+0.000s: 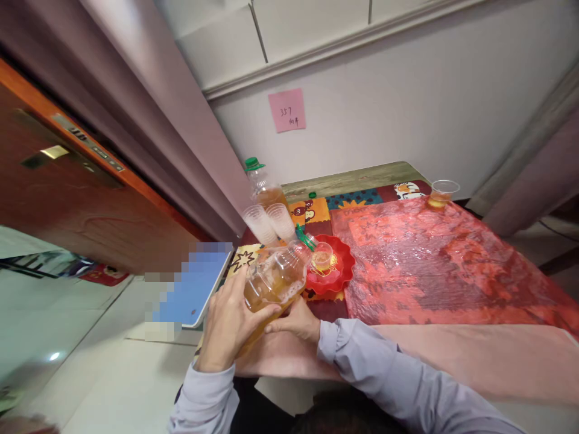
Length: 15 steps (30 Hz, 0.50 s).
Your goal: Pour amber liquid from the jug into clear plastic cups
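Observation:
A clear plastic bottle (275, 274) of amber drink is tilted, its neck pointing up and right over a red scalloped plate (346, 274). My left hand (228, 322) wraps round its near side, while my right hand (298, 319) grips it from below and the right. On the plate stands a clear plastic cup (322, 256) with some pale drink in it, close by the bottle's mouth. A green ring with a strap (306, 238) shows at the neck. Whether liquid is flowing cannot be made out.
Behind the bottle stand two stacks of clear cups (268, 223) and a second bottle with a green cap (254, 164). A loose green cap (312, 194) lies near the wall. Another cup of drink (441, 196) stands at the table's far right corner, on the patterned tablecloth (407, 259).

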Each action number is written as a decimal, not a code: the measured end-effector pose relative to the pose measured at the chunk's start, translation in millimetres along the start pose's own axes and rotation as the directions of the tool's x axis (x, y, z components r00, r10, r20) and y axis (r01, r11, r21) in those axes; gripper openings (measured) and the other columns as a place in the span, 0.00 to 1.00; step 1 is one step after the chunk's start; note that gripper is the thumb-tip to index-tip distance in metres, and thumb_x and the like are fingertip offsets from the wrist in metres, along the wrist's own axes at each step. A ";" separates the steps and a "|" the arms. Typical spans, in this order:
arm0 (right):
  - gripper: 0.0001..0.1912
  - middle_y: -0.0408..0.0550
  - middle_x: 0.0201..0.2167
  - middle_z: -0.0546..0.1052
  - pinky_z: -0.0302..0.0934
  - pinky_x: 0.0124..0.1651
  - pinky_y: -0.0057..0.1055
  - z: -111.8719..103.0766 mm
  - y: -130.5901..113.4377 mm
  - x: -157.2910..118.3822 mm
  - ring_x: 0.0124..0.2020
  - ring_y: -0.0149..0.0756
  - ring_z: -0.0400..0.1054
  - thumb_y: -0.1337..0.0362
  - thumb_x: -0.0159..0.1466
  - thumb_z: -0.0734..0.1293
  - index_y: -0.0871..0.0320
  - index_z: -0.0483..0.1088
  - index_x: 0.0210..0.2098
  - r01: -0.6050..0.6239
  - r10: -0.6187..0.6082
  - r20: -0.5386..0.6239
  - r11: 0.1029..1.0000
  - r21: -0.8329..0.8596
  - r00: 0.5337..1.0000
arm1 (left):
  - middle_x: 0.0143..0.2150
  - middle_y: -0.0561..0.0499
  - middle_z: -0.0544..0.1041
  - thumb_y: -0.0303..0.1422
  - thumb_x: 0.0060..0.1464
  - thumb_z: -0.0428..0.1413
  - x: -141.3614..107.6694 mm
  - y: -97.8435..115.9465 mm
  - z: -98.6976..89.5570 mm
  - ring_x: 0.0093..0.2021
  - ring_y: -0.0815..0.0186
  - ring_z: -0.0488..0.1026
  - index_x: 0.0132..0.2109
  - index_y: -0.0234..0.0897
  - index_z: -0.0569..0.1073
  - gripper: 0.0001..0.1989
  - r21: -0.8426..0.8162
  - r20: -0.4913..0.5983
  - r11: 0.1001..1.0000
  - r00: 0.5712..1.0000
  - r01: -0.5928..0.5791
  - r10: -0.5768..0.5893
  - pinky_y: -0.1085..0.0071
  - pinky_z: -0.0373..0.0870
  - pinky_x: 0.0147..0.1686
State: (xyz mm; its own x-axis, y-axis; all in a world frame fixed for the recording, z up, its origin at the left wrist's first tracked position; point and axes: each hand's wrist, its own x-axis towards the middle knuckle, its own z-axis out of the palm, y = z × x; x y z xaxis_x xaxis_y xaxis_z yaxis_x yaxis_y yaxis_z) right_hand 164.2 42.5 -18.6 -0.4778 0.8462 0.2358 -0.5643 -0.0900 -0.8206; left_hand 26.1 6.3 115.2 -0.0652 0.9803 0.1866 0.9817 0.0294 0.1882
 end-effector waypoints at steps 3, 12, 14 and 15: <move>0.46 0.55 0.54 0.83 0.70 0.64 0.53 -3.7 8.8 -1.2 0.58 0.55 0.77 0.47 0.43 0.88 0.55 0.75 0.57 -0.041 0.040 -0.013 0.999 -0.024 0.999 | 0.71 0.33 0.72 0.57 0.49 0.67 -3.7 -9.4 7.0 0.70 0.42 0.70 0.73 0.37 0.62 0.51 -0.107 -0.024 0.994 0.999 0.019 -0.022 0.46 0.68 0.69; 0.49 0.50 0.47 0.85 0.77 0.53 0.49 -6.3 28.3 -6.0 0.49 0.52 0.81 0.45 0.40 0.87 0.52 0.73 0.57 -0.148 0.143 -0.060 0.985 -0.088 0.988 | 0.73 0.37 0.70 0.54 0.52 0.65 -30.3 -21.2 28.8 0.72 0.46 0.69 0.74 0.42 0.60 0.48 -0.300 -0.149 0.939 0.965 0.166 -0.218 0.49 0.67 0.70; 0.49 0.51 0.47 0.84 0.76 0.54 0.49 -6.8 27.8 -7.4 0.50 0.53 0.80 0.45 0.41 0.88 0.52 0.73 0.58 -0.140 0.132 -0.068 0.982 -0.129 0.989 | 0.72 0.37 0.70 0.54 0.52 0.66 -33.5 -22.1 30.0 0.72 0.46 0.68 0.74 0.41 0.61 0.48 -0.310 -0.165 0.936 0.960 0.166 -0.225 0.49 0.66 0.70; 0.49 0.51 0.47 0.84 0.76 0.54 0.49 -7.5 27.1 -8.1 0.50 0.53 0.80 0.45 0.41 0.88 0.52 0.73 0.58 -0.132 0.122 -0.074 0.979 -0.156 0.990 | 0.72 0.37 0.70 0.54 0.52 0.66 -34.6 -22.4 30.5 0.72 0.45 0.68 0.73 0.40 0.61 0.48 -0.314 -0.170 0.936 0.960 0.161 -0.223 0.49 0.66 0.71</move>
State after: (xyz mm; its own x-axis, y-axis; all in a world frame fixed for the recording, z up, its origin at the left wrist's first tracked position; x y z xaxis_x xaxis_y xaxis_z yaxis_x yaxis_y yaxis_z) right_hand 157.7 37.1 -46.7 -0.4920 0.8654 0.0949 -0.3841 -0.1179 -0.9157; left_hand 11.8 -22.3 75.2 -0.3116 0.9011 0.3014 0.8520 0.1246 0.5085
